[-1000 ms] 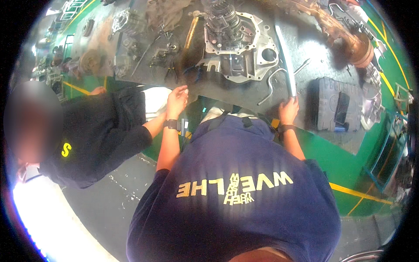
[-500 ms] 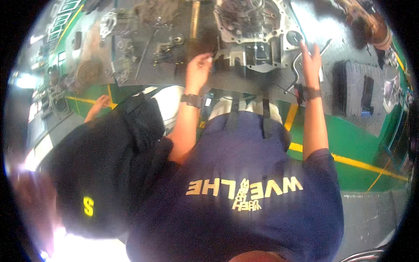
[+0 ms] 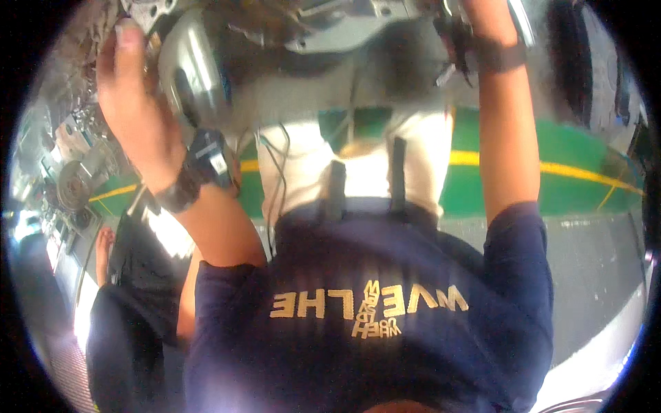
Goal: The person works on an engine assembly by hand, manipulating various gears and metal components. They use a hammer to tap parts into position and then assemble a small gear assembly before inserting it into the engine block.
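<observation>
My left hand (image 3: 138, 103) is raised at the upper left, its thumb upright and its other fingers partly bent and blurred. They look closed, but what lies in them I cannot make out. Just beyond the thumb is the holed flange of a grey metal housing (image 3: 150, 8), and a shiny rounded metal part (image 3: 196, 69) stands right of the hand. My right hand (image 3: 487, 20) is at the top edge, its fingers cut off by the picture, beside the housing's right side. Motion smears the dark area between my arms.
At the left are several metal machine parts, among them a round disc (image 3: 72, 184). A person in dark clothes (image 3: 134, 310) is at the lower left. A dark case (image 3: 585, 62) is at the upper right. Green floor (image 3: 585, 148) with yellow lines runs below the bench.
My hands have come up closer, the left one moving outward to the left. The housing now appears at the top edge. The view has shifted, with the other person farther left and lower.
</observation>
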Available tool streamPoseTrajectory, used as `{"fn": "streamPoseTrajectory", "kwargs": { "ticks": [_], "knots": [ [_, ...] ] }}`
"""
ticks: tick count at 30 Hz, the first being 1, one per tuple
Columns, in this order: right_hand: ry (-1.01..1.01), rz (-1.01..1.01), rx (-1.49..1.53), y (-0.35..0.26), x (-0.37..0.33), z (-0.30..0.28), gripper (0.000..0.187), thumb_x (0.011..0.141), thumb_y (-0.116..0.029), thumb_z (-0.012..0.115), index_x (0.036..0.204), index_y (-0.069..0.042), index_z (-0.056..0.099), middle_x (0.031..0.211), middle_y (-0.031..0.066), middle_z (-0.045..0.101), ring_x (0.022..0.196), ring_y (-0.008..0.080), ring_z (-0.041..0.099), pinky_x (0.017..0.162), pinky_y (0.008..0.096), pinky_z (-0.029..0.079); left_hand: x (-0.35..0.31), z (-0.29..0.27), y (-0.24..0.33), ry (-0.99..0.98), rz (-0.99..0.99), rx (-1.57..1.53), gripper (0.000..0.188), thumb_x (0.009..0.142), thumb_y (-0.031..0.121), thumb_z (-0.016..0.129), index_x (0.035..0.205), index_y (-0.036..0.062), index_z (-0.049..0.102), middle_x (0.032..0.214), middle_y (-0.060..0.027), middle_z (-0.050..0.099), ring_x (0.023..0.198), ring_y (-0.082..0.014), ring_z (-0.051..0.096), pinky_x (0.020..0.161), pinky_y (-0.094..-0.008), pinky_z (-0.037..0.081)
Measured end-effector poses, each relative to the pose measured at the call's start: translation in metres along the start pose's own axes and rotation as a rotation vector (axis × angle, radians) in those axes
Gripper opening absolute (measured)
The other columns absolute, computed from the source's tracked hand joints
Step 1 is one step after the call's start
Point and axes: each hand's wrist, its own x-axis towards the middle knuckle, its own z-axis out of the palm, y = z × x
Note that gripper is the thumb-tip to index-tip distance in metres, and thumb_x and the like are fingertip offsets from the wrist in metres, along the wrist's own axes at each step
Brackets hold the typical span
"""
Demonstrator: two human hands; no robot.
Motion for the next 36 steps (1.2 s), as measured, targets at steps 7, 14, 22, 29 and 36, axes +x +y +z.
{"fn": "streamPoseTrajectory", "kwargs": {
  "ticks": [7,14,22,29,36],
  "knots": [
    [-0.046,-0.054,-0.019,0.003,-0.035,-0.016,0.043,0.096,-0.005,0.046,0.136,0.004,0.054,0.118,0.027,0.065,0.113,0.0419,0.061,0.104,0.0447,0.046,-0.028,-0.008,-0.029,-0.023,0.414,0.303,0.045,0.103,0.024,0.057,0.138,-0.0033,0.06,0.141,-0.0164,0.061,0.129,-0.0248,0.058,0.113,-0.0351,0.039],
    [0.023,-0.079,-0.086,0.055,0.008,0.002,0.039,0.096,-0.01,0.042,0.128,0.003,0.059,0.113,0.0306,0.068,0.113,0.0501,0.06,0.1,0.0507,0.048,-0.016,0.028,-0.038,0.07,0.305,-0.256,0.043,0.096,0.006,0.047,0.133,-0.0057,0.065,0.13,-0.0164,0.066,0.114,-0.0228,0.065,0.097,-0.0327,0.051],
    [0.003,0.109,-0.209,0.051,-0.01,0.012,0.047,0.097,-0.025,0.049,0.133,0.004,0.056,0.111,0.0373,0.066,0.114,0.0569,0.057,0.101,0.0602,0.047,0.075,0.068,-0.062,0.22,0.354,-0.544,0.039,0.09,0.004,0.046,0.114,-0.0033,0.076,0.076,-0.0019,0.061,0.058,-0.01,0.048,0.053,-0.0283,0.037],
    [0.073,0.184,-0.216,0.018,-0.038,0.01,0.046,0.097,-0.027,0.049,0.136,-0.001,0.052,0.128,0.0424,0.056,0.116,0.0608,0.056,0.101,0.0623,0.046,0.041,0.032,-0.062,0.061,0.333,-0.649,0.042,0.089,0.002,0.042,0.116,-0.0074,0.073,0.11,-0.0163,0.074,0.099,-0.0231,0.068,0.088,-0.034,0.052],
    [0.074,0.107,-0.18,0.025,-0.063,0.011,0.048,0.097,-0.029,0.049,0.134,0.0,0.056,0.117,0.0398,0.064,0.115,0.0568,0.059,0.103,0.059,0.046,0.012,0.028,-0.092,0.027,0.49,-0.619,0.041,0.088,0.002,0.041,0.111,-0.0054,0.074,0.11,-0.0151,0.073,0.1,-0.0227,0.066,0.09,-0.0331,0.05]
  ]
}}
